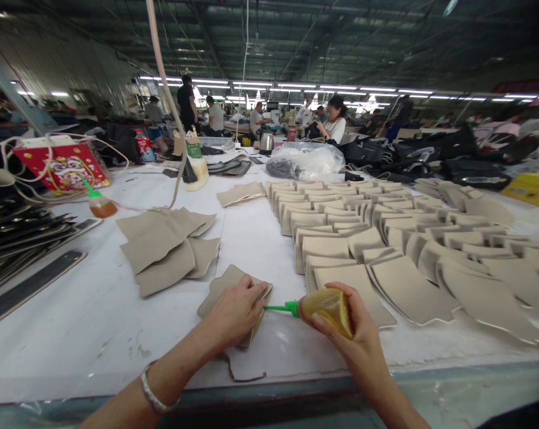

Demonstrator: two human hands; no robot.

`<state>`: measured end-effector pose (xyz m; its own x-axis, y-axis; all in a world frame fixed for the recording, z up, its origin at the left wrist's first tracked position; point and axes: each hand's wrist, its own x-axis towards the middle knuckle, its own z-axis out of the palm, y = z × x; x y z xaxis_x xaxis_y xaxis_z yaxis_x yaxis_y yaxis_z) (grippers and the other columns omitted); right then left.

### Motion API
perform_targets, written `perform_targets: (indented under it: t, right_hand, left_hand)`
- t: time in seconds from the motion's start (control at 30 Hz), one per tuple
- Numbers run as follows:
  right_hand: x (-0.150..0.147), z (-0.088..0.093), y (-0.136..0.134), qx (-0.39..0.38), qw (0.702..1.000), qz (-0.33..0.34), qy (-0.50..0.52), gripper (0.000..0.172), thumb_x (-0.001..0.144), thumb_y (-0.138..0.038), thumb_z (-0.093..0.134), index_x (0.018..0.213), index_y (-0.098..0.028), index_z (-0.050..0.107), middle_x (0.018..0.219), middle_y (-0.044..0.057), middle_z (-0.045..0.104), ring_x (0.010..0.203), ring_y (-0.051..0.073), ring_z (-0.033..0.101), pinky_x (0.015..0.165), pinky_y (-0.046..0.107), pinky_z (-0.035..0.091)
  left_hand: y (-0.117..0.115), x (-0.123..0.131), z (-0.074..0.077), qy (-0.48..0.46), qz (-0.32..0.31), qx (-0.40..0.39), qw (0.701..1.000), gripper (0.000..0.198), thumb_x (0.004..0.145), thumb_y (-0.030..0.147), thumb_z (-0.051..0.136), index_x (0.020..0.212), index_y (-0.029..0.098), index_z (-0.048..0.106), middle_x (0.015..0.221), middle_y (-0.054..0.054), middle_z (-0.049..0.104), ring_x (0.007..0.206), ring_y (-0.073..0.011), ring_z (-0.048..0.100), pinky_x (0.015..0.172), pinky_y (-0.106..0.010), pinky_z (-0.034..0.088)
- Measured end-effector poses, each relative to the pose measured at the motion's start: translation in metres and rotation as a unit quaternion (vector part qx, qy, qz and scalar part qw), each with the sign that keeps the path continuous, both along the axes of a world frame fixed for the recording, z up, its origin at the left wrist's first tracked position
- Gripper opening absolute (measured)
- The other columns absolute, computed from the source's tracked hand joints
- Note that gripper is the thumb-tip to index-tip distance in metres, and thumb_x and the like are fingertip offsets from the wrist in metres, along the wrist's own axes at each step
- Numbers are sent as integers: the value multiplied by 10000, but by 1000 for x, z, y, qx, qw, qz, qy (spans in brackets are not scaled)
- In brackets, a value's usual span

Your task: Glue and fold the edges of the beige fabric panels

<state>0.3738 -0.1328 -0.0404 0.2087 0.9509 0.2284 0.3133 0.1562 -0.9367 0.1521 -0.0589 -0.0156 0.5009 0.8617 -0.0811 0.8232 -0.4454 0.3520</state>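
My right hand [359, 333] is wrapped around a squeeze bottle [325, 310] of amber liquid, tipped on its side. Its thin green nozzle points left, and the tip meets the edge of a beige leather piece [227, 283] close to my left fingers. My left hand [240, 307] grips that piece near its right edge, fingers bent and close together, on the white tabletop. Part of the piece is hidden under the hand. To the left lies a loose pile of similar beige pieces [162, 250]. Many folded beige pieces [327, 247] stand in rows at the right.
A second green-tipped bottle [102, 205] stands at the left, by a red box [61, 164]. Dark strips [32, 280] are stacked at the left edge. A pale hose [162, 59] hangs down to the table. A plastic bag [305, 161] lies at the back; people work beyond.
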Motion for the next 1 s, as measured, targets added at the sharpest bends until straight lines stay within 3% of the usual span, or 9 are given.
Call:
perform_targets:
  t: [0.17, 0.37, 0.57, 0.8, 1.0]
  right_hand:
    - [2, -3, 0, -38, 995, 87, 26, 521, 806, -487, 715, 1193, -248, 460, 988, 6, 560, 871, 235, 548, 767, 304, 433]
    - [2, 5, 11, 14, 1000, -4, 8, 510, 770, -472, 747, 1137, -227, 492, 965, 11, 559, 862, 234, 542, 766, 304, 437]
    - [0, 7, 5, -20, 994, 103, 16, 476, 794, -424, 732, 1160, -244, 488, 1016, 8, 557, 861, 225, 553, 754, 299, 429]
    - [8, 3, 26, 53, 998, 6, -29, 487, 794, -449, 740, 1162, -247, 493, 1029, 8, 549, 879, 230, 542, 775, 320, 427]
    - [10, 4, 25, 84, 994, 58, -51, 432, 825, -385, 727, 1180, -290, 500, 1093, -12, 524, 940, 210, 526, 822, 296, 414]
  left_hand:
    - [2, -1, 0, -2, -5, 4, 1000, 394, 926, 261, 344, 1259, 300, 550, 1035, -45, 560, 839, -195, 595, 770, -321, 440]
    - [3, -1, -2, -10, -13, 8, 1000, 395, 939, 265, 324, 1252, 313, 561, 1001, -37, 555, 833, -191, 599, 766, -317, 440]
    - [3, -2, -3, -9, -9, 5, 1000, 391, 938, 271, 328, 1245, 320, 565, 1002, -36, 551, 823, -194, 602, 767, -327, 438]
    - [5, -2, -6, -32, -14, -12, 999, 413, 943, 253, 312, 1268, 320, 559, 1037, -39, 559, 899, -194, 601, 817, -327, 436]
    - [6, 0, -6, -27, -5, -27, 999, 420, 944, 254, 300, 1262, 317, 566, 1012, -42, 560, 884, -197, 600, 806, -326, 433]
